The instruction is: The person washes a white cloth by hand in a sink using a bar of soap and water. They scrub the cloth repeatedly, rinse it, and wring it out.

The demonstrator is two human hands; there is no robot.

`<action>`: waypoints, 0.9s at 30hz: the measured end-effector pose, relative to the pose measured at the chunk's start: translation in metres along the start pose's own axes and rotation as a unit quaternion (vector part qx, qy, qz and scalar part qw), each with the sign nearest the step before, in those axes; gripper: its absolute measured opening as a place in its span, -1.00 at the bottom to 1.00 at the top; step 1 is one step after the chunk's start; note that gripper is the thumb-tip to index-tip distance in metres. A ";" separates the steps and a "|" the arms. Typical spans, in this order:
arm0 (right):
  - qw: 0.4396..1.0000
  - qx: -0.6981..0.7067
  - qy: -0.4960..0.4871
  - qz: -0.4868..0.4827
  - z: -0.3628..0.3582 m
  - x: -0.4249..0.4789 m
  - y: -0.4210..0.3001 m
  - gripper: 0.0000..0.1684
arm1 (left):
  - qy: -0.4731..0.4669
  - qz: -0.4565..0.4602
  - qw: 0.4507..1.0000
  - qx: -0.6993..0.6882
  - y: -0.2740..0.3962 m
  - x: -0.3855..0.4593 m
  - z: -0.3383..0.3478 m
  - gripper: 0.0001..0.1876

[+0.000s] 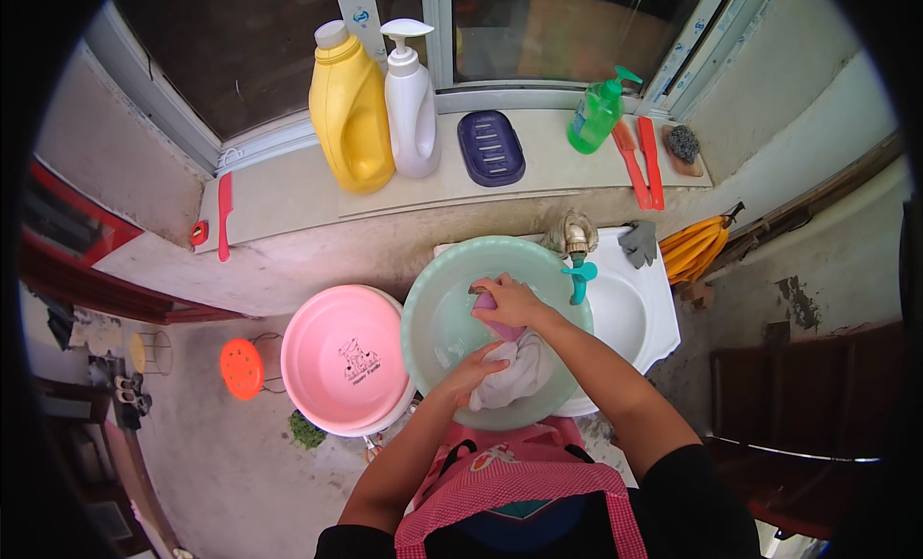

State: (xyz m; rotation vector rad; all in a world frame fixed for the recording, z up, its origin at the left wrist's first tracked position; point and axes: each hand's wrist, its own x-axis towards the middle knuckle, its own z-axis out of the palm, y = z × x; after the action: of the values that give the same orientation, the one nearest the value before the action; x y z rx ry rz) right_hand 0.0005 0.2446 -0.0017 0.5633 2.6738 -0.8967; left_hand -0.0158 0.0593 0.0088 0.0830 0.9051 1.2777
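Observation:
A pale green plastic basin point(433, 285) rests over the left part of the white washbasin point(626, 321). Over the green basin, my right hand point(510, 301) grips a purple bar point(507, 330), perhaps soap, against a wet white cloth point(515, 379). My left hand point(472, 371) holds the cloth at its left side, thumb on top. Part of the bar is hidden under my right fingers. A tap with a teal handle point(579, 274) stands at the green basin's right rim.
Pink basin point(303, 371) on the left; orange stool point(241, 369) beyond. On the ledge stand a yellow jug point(350, 119), white pump bottle point(412, 119), dark soap dish point(492, 148), green pump bottle point(595, 115) and red brushes point(651, 162). Grey glove point(639, 243) on the washbasin's corner.

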 end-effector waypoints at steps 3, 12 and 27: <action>0.991 -0.067 0.105 -0.056 0.019 0.014 0.003 -0.31 | 0.059 0.047 0.967 0.243 -0.005 -0.002 -0.011 -0.50; 0.914 0.402 0.028 -0.040 0.027 -0.094 0.032 -0.54 | 0.039 0.136 0.945 0.295 0.029 -0.012 -0.008 -0.59; 0.932 0.106 0.342 -0.047 -0.078 -0.164 0.018 -0.74 | 0.072 0.172 0.785 0.591 0.055 -0.027 -0.026 -0.56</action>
State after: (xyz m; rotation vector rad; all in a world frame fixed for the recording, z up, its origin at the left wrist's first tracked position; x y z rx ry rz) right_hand 0.1445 0.2613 0.1091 0.9509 3.2575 -1.2024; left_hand -0.0753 0.0438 0.0349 1.2032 1.7769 0.8466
